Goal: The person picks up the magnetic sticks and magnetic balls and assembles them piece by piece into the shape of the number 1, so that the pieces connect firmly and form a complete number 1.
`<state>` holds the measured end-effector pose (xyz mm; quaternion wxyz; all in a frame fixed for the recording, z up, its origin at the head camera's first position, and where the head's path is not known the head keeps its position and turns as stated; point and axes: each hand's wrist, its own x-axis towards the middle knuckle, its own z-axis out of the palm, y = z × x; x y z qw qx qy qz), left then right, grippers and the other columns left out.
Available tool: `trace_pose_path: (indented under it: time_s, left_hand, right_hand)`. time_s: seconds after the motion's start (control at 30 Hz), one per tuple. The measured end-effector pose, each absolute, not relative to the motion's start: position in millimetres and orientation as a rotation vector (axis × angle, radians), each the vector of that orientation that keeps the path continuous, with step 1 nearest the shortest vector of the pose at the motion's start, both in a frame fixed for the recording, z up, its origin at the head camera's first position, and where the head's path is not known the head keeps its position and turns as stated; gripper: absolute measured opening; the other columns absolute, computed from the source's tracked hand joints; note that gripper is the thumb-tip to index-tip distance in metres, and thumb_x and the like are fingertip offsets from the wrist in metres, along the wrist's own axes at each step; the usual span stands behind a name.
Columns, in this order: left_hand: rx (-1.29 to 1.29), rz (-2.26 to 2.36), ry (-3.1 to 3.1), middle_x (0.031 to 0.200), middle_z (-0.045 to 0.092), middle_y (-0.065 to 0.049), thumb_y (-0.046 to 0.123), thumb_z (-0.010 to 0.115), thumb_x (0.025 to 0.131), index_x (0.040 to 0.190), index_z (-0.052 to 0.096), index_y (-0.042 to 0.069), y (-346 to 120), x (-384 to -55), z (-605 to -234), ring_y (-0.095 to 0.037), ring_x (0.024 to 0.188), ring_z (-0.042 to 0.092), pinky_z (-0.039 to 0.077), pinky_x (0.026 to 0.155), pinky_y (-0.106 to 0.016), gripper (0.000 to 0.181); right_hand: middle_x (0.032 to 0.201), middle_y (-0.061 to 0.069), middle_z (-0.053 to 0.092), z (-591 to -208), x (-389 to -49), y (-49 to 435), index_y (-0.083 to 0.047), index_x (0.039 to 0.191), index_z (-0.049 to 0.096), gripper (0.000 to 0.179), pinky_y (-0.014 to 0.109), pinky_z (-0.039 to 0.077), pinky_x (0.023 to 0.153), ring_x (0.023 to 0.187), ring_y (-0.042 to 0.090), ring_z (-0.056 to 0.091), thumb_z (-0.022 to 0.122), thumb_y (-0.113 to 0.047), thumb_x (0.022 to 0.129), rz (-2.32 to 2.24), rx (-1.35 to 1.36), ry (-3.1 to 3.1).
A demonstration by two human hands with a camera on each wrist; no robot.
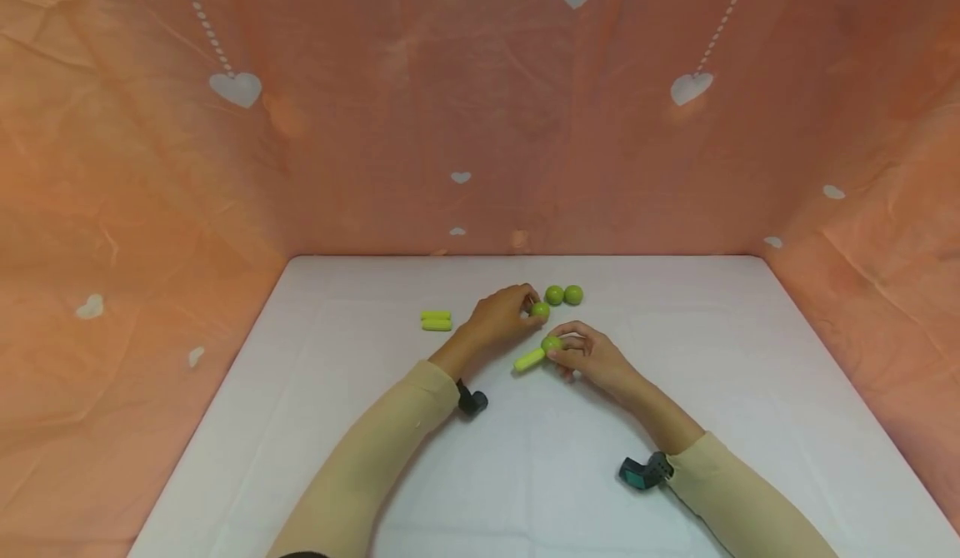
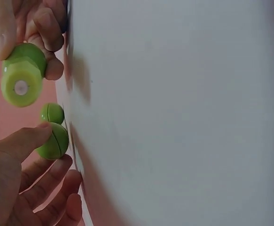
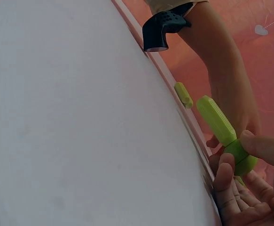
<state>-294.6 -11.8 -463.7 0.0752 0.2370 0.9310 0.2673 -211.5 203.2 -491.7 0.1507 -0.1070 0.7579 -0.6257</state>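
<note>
My right hand (image 1: 596,362) holds a small maraca, its thumb and fingers round the green ball (image 3: 245,162). The ribbed lime handle (image 3: 216,120) sticks out from that ball toward the left, and its round end (image 2: 21,89) faces the left wrist camera. Just beyond it, my left hand (image 1: 504,315) pinches a loose green ball (image 2: 53,141) with a seam round it, between thumb and fingers, low over the table. Two more green balls (image 1: 564,295) lie side by side right behind the left fingertips. Two loose lime handles (image 1: 436,320) lie parallel, left of the left hand.
A white cloth covers the table (image 1: 525,475). Orange sheets (image 1: 420,108) with pale hearts hang behind it and along both sides. Each wrist carries a black camera, the left one (image 1: 472,401) and the right one (image 1: 647,471), close over the cloth.
</note>
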Motion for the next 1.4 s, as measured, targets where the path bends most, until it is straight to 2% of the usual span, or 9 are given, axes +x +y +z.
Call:
trace_pose_path:
  time_s: [0.13,0.47,0.7,0.93,1.2,1.4]
  left_hand:
    - [0.708,0.842,2.770,0.126,0.073,-0.004,0.038,0.074,0.103,0.132,0.066,0.014,-17.1,-291.8,-463.6,-0.022,0.119,0.067,0.052,0.102,-0.049,0.039]
    - [0.669,0.912,2.759,0.131,0.071,-0.001,0.035,0.074,0.103,0.130,0.065,0.018,-34.2,-282.6,-463.9,-0.021,0.118,0.068,0.054,0.099,-0.045,0.033]
    - [0.673,0.921,2.774,0.128,0.072,-0.001,0.033,0.077,0.101,0.131,0.065,0.018,-45.8,-276.2,-460.7,-0.020,0.112,0.067,0.054,0.093,-0.043,0.035]
    - [0.728,0.885,2.797,0.126,0.070,-0.002,0.030,0.076,0.102,0.138,0.065,0.022,-56.0,-268.7,-459.0,-0.019,0.107,0.065,0.054,0.088,-0.040,0.038]
    - [0.753,0.872,2.819,0.123,0.073,-0.001,0.029,0.077,0.101,0.132,0.067,0.020,-68.3,-258.6,-458.2,-0.017,0.100,0.065,0.054,0.085,-0.036,0.034]
    - [0.740,0.846,2.807,0.119,0.075,0.001,0.031,0.078,0.099,0.126,0.067,0.022,-78.6,-253.9,-461.7,-0.015,0.098,0.066,0.054,0.082,-0.033,0.030]
  right_hand:
    - [0.097,0.010,0.076,-492.0,-212.0,203.1,0.003,0.137,0.055,0.039,0.027,0.056,0.073,0.073,0.013,0.067,0.071,-0.012,0.105,-1.801,-0.309,2.172]
    - [0.099,0.011,0.075,-491.0,-211.8,203.2,0.004,0.137,0.055,0.038,0.026,0.057,0.071,0.076,0.013,0.067,0.070,-0.011,0.105,-1.826,-0.307,2.149]
    - [0.097,0.011,0.075,-493.1,-212.8,204.2,0.006,0.138,0.053,0.040,0.026,0.057,0.071,0.076,0.012,0.066,0.069,-0.010,0.106,-1.827,-0.329,2.152]
    - [0.095,0.010,0.075,-492.9,-213.0,203.7,0.005,0.138,0.053,0.041,0.026,0.057,0.071,0.076,0.012,0.066,0.070,-0.012,0.105,-1.832,-0.308,2.142]
    - [0.095,0.009,0.075,-494.5,-214.0,204.3,0.005,0.137,0.054,0.041,0.025,0.057,0.071,0.076,0.012,0.066,0.072,-0.014,0.104,-1.839,-0.304,2.131]
    - [0.094,0.008,0.074,-495.2,-214.1,205.1,0.004,0.137,0.054,0.041,0.025,0.057,0.071,0.076,0.012,0.066,0.071,-0.014,0.105,-1.847,-0.318,2.123]
